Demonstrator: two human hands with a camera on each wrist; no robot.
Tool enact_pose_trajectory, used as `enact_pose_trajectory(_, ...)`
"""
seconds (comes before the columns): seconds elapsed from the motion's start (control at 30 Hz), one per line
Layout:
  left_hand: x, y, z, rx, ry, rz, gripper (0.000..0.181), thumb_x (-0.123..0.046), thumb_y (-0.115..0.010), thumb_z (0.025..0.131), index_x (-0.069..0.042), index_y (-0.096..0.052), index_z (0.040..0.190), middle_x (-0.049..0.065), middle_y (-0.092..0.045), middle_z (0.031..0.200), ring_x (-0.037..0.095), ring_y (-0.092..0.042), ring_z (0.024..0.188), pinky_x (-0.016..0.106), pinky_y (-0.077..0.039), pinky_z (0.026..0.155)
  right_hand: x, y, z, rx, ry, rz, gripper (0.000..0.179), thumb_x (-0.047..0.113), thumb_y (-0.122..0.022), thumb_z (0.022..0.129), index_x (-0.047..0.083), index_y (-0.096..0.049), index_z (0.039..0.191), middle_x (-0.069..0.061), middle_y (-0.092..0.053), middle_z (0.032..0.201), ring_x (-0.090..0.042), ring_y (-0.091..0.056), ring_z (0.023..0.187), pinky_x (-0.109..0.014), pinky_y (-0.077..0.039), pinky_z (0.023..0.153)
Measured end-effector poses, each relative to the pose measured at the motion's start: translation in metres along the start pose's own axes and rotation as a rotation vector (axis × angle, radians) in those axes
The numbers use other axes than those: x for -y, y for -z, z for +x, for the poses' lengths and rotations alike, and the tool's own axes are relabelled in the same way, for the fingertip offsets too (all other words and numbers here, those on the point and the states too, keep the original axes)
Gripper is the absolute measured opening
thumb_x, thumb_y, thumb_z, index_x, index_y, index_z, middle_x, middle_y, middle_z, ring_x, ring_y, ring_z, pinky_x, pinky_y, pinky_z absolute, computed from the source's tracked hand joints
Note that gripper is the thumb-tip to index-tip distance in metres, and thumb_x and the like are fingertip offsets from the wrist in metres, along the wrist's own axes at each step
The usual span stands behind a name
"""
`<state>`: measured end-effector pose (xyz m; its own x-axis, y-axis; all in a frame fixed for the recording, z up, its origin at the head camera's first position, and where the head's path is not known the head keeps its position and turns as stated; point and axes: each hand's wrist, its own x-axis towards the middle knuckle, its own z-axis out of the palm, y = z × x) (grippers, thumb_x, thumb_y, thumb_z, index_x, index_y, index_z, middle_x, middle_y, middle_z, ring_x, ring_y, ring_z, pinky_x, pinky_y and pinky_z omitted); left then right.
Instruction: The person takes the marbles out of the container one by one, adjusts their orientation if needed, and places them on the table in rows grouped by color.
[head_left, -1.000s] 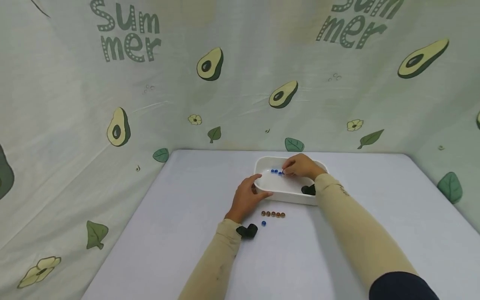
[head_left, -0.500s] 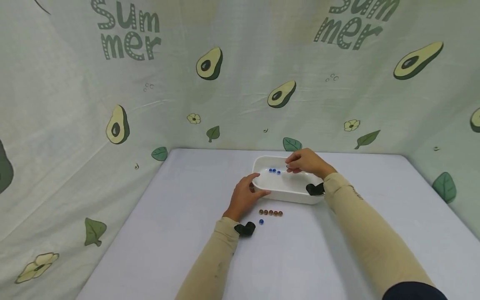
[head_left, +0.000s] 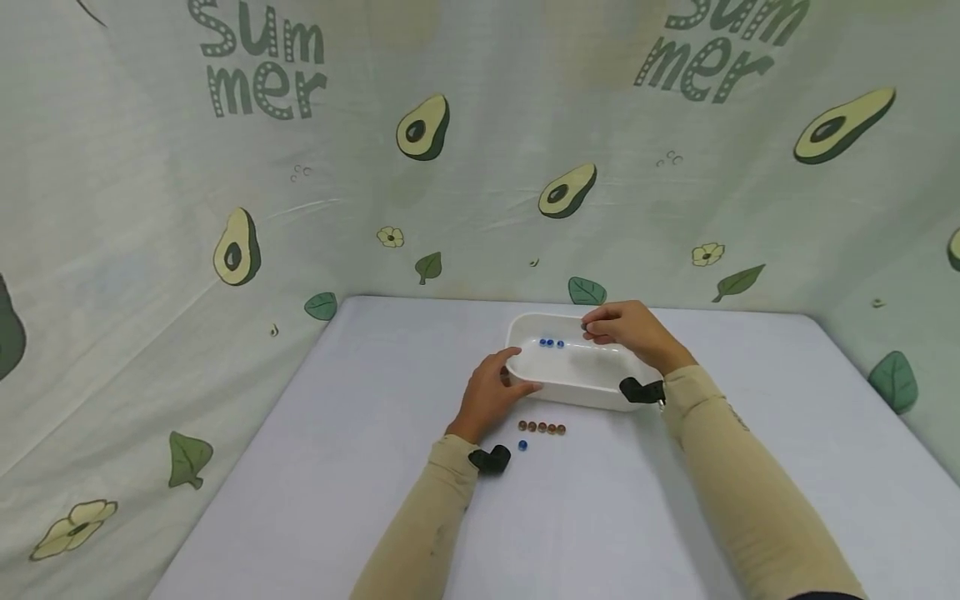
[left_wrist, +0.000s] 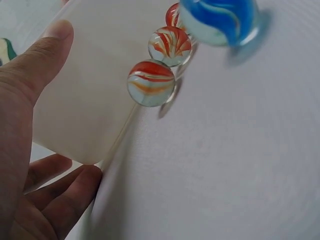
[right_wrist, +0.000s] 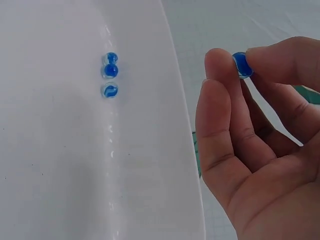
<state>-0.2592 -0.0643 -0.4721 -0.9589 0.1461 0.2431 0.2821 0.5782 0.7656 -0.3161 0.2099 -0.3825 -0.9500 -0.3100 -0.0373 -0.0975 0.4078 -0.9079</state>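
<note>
The white table [head_left: 337, 433] carries a shallow white tray [head_left: 573, 395] toward its far side, the tray's long axis running left to right. At the tray's left end, the left hand [head_left: 487, 400] holds the corner, its thumb laid on the near wall and its fingers bent around the end. The right hand [head_left: 633, 327] is raised at the tray's far right part, thumb and fingertips pinching one blue marble [right_wrist: 243, 65]; how high this sits, and whether it is over the floor or the far wall, I cannot tell. The relation that matters is sideways: from that pinch, three blue marbles [right_wrist: 110, 71] lie to the left and slightly nearer, lined up left to right along the far side of the tray floor, the left two close together and the third just apart, closest to the right hand. Outside, on the near side of the tray, a row of five orange-red marbles [head_left: 542, 427] runs left to right as well, with a lone blue marble [head_left: 522, 446] just nearer than its left end; the left hand is the nearer one to these.
</note>
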Motion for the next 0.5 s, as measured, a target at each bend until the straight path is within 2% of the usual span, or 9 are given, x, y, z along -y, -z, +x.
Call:
enact_pose_trajectory(0.27,0.001,0.000,-0.001,0.006,-0.005,0.023,0.076,-0.050,-0.081,0.081,-0.019,-0.054,0.144,0.005,-0.061,0.121,0.017,-0.056,0.099,0.035,-0.050,0.086,0.004,0.001,-0.019,-0.024,0.042,0.047,0.034,0.017,-0.063,0.100,-0.006,-0.062,0.125,-0.025,-0.063,0.122,-0.026,-0.067,0.104,-0.042,-0.051,0.095)
enact_pose_trajectory(0.5,0.003,0.000,0.000,-0.019,-0.032,0.016,0.076,-0.051,-0.081,0.080,-0.019,-0.054,0.143,0.004,-0.061,0.120,0.017,-0.056,0.097,0.035,-0.051,0.084,0.006,-0.006,-0.028,-0.064,0.083,0.170,0.034,0.010,-0.065,0.099,-0.014,-0.060,0.123,-0.012,-0.070,0.108,-0.021,-0.070,0.097,-0.034,-0.054,0.088)
